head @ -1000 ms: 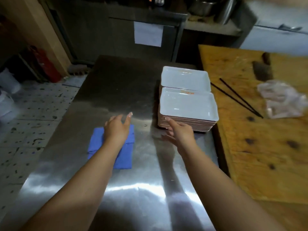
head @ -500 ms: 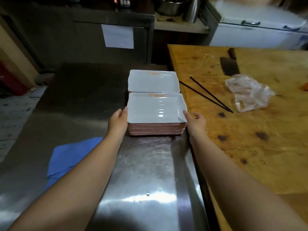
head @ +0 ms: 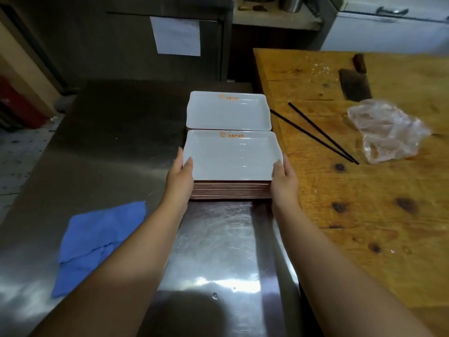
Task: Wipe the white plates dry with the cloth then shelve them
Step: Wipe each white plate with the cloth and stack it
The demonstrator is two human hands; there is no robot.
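- The near stack of white plates (head: 232,158) stands on the steel counter (head: 116,152); a second stack (head: 228,111) sits just behind it, touching
- The left hand (head: 179,177) grips the near stack's left edge, thumb curled over the top plate's rim; the right hand (head: 284,180) grips its right edge likewise
- The blue cloth (head: 97,242) lies flat on the counter, left of the near stack and closer to the person, untouched
- Right of the stack, on the wooden board (head: 364,190): two black chopsticks (head: 320,135); a crumpled plastic bag (head: 386,131); a cleaver (head: 354,85)
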